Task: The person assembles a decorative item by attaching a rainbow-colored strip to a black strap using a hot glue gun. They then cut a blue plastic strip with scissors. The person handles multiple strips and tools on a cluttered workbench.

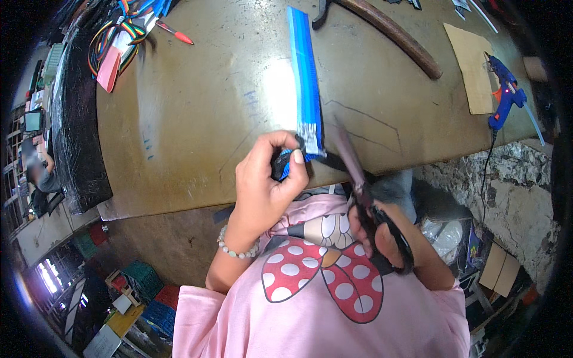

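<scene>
My left hand [267, 176] is closed in a pinch on the near end of a flat woven strap [306, 71] striped in several blues. The strap runs away from me across the table, with a whitish patterned patch by my fingers. A small black piece and a bit of blue weave show between thumb and forefinger. My right hand [385, 232] is wrapped round the dark handles of a large pair of scissors [356, 170]. Their blades are spread, one pointing away over the table edge and the other toward the strap's near end. Whether that blade touches the strap is hard to tell.
The table [185, 119] has a hammer-like tool with a wooden handle [394, 33] at the back. A blue glue gun [506, 95] rests beside cardboard [468, 65] at right. A red pen [175, 32] and striped cords [113, 45] lie far left. Another person [45, 173] sits far left.
</scene>
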Motion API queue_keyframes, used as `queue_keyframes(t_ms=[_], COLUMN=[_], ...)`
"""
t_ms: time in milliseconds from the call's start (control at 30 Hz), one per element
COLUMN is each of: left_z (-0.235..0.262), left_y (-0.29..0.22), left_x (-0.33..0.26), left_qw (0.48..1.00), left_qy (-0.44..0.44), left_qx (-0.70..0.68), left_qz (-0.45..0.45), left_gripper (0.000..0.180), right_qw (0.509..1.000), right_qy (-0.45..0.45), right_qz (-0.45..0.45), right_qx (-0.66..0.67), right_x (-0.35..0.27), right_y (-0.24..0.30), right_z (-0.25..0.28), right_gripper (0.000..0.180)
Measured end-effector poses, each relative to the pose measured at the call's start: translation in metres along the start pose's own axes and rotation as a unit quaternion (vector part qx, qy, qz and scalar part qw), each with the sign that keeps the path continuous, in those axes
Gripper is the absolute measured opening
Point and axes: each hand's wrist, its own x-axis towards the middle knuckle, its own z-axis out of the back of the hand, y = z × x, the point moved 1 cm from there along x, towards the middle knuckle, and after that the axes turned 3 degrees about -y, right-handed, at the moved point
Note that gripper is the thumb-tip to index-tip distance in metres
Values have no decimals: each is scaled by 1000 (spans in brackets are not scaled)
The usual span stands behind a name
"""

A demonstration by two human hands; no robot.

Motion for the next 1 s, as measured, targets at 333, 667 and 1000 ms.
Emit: queue_keyframes(t_ms=[333,667,1000], left_z=[-2,0,-1], left_y=[-1,0,4], left_x=[5,4,5], left_qw=[998,996,999], left_qy=[-23,-14,-13], left_qx=[-49,-75,-24], left_qz=[31,42,-38], left_gripper=[9,7,9], right_qw=[998,998,997], right_qy=[62,56,25], right_qz=[-7,12,-19], right_qx=[6,-31,66], right_x=[1,4,13], right_y=[-19,-3,-8], right_z=[0,-1,-15], right_gripper=[36,53,59])
